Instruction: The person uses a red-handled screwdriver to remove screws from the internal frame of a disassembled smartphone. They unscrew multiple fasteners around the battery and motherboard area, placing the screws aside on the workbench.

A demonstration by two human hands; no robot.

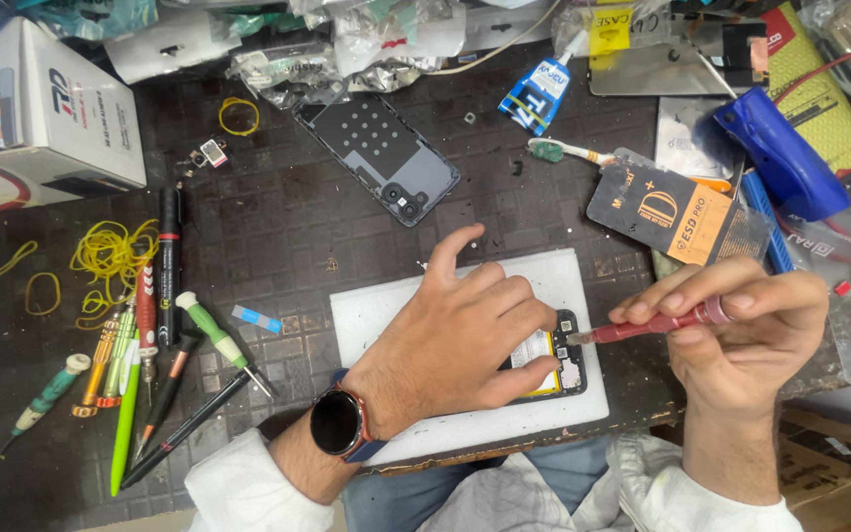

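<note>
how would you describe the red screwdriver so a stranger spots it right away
Start at the white mat near the front of the dark bench. An opened phone lies on it under the left hand. The red screwdriver is in the right hand, tip at the phone; the other tools lie loose far left.

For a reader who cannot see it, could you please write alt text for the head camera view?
A left hand presses an opened phone flat on a white mat while the right hand points a red screwdriver at its top edge. A removed back cover, yellow rubber bands and a row of screwdrivers lie on the dark workbench.
</note>
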